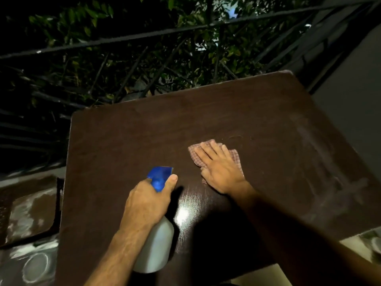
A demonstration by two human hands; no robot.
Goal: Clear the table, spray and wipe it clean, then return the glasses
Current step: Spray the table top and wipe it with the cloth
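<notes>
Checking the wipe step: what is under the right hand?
A checked cloth lies flat on the table under the right hand. The tabletop beneath the cloth is covered.

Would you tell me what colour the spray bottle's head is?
Blue, on a white spray bottle; clearest in the head view.

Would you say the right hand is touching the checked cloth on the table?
Touching. The head view shows the right hand lying flat on the checked cloth, fingers straight, pressing it onto the dark table; cloth shows on both sides of the fingers.
</notes>
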